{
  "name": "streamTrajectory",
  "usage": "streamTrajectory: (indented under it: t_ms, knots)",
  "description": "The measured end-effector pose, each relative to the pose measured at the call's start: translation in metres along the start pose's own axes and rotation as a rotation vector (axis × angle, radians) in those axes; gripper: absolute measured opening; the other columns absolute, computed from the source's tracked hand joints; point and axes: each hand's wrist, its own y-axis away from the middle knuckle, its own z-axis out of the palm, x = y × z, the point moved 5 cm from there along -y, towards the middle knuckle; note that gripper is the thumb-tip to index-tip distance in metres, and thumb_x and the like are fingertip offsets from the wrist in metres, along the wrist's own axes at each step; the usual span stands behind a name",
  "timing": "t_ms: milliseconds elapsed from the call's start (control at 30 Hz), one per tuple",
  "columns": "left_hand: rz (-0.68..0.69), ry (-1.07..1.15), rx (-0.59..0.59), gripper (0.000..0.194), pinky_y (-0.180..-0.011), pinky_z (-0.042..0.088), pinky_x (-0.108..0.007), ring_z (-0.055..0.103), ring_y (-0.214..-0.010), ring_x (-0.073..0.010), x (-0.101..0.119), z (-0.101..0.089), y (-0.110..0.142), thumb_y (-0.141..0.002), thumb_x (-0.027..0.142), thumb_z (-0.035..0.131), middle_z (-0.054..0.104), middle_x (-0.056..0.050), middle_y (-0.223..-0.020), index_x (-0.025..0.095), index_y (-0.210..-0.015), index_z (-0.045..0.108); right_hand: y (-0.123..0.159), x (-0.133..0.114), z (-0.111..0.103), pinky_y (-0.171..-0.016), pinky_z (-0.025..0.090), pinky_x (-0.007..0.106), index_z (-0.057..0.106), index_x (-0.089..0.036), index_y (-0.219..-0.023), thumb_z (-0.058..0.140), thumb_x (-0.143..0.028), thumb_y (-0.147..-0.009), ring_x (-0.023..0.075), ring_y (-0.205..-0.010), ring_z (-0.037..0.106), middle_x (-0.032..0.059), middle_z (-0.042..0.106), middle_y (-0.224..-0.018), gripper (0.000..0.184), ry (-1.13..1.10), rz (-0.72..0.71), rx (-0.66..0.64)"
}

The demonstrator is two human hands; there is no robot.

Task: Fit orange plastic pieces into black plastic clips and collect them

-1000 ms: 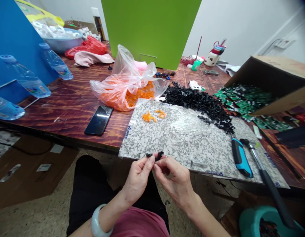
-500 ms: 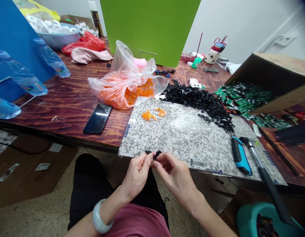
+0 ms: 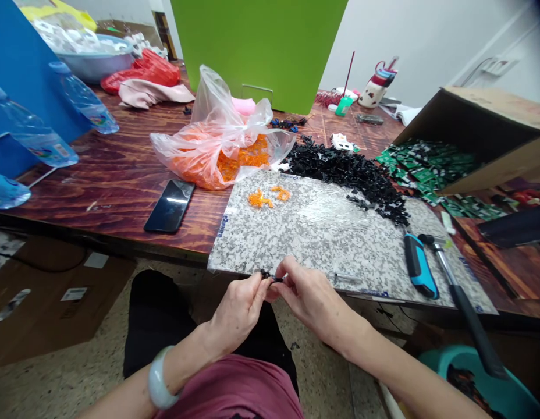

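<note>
dark wooden table (image 3: pixel 108 180) is filling most of the view, with a green panel (image 3: pixel 261 46) standing at its far side and a cardboard box (image 3: pixel 501 107) lying open at the right. a speckled board (image 3: pixel 252 244) is covering the near edge of the table, and a clear bag (image 3: pixel 213 157) of orange parts is slumping against its far left corner. a heap of black parts (image 3: pixel 344 169) is spreading along the board's far side, next to a fan of thin rods (image 3: pixel 331 212)

the right hand (image 3: pixel 311 297) is bunching its thumb and fingertips around one end of a small black piece (image 3: pixel 265 274); the left hand (image 3: pixel 237 305) is pinching the same piece between thumb and forefinger. both are working just off the board's near edge, and the piece is sitting between them, partly hidden by the fingers

with only fingertips gripping and open floor showing below, a slip could be sending the piece down past the board; uneven pressure could be bending or snapping something so small

compared with a second ago, the right fingers are closing in more tightly, less black is showing around the left thumb, and the right forearm is crossing in front of the teal bucket (image 3: pixel 505 390)
</note>
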Motion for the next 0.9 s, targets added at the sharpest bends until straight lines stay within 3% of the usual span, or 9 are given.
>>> streamTrajectory:
  t_ms: [133,267,433,533,633,900]
  knots:
    - [0.017,-0.005,-0.101,0.03,-0.052,0.039,-0.025,0.062,-0.052,-0.018,0.007,-0.003,0.001,-0.09,0.023,0.042,0.067,-0.005,-0.058,0.022,-0.062,0.052,-0.001,-0.008,-0.003,-0.049,0.03,0.023,0.043,-0.021,-0.085,0.048,-0.012,-0.087,0.0144,-0.054,0.055,-0.0012,0.059,-0.065,0.01,0.139,-0.154,-0.063]
    - [-0.018,0.096,-0.282,0.03,-0.06,0.048,-0.024,0.069,-0.061,-0.0187,0.014,-0.008,0.004,-0.092,0.027,0.04,0.073,-0.007,-0.065,0.021,-0.069,0.057,-0.001,-0.015,-0.009,-0.049,0.032,0.023,0.044,-0.02,-0.084,0.049,-0.018,-0.09,0.0148,-0.056,0.057,0.0,0.06,-0.067,0.008,0.191,-0.265,-0.148]
    - [-0.127,0.32,-0.507,0.035,-0.057,0.051,-0.024,0.07,-0.062,-0.0173,0.01,-0.007,0.011,-0.095,0.035,0.036,0.074,-0.009,-0.07,0.016,-0.074,0.057,0.003,-0.012,-0.013,-0.051,0.038,0.022,0.048,-0.018,-0.088,0.051,-0.033,-0.092,0.0137,-0.058,0.058,0.0018,0.062,-0.069,0.015,0.091,-0.383,-0.025]
    - [-0.215,0.492,-0.414,0.033,-0.053,0.047,-0.021,0.071,-0.062,-0.017,0.0,-0.003,0.011,-0.094,0.037,0.039,0.073,-0.008,-0.07,0.014,-0.077,0.056,0.008,-0.003,-0.011,-0.053,0.041,0.022,0.051,-0.017,-0.09,0.049,-0.043,-0.091,0.0124,-0.057,0.056,0.0019,0.061,-0.068,0.026,0.03,-0.4,0.159]
    - [-0.292,0.62,-0.284,0.031,-0.049,0.044,-0.02,0.072,-0.062,-0.018,-0.01,0.003,0.01,-0.092,0.039,0.043,0.073,-0.007,-0.07,0.013,-0.084,0.055,0.011,0.005,-0.006,-0.055,0.044,0.022,0.054,-0.017,-0.092,0.05,-0.044,-0.09,0.0119,-0.057,0.055,0.0014,0.059,-0.066,0.027,-0.041,-0.311,0.268]
    - [-0.288,0.661,-0.211,0.033,-0.051,0.047,-0.022,0.071,-0.058,-0.0177,-0.016,0.005,0.008,-0.09,0.044,0.047,0.073,-0.007,-0.067,0.012,-0.089,0.055,0.012,0.011,0.006,-0.054,0.045,0.021,0.057,-0.018,-0.094,0.062,-0.035,-0.083,0.0116,-0.06,0.055,0.0019,0.06,-0.073,0.021,-0.273,-0.096,0.247]
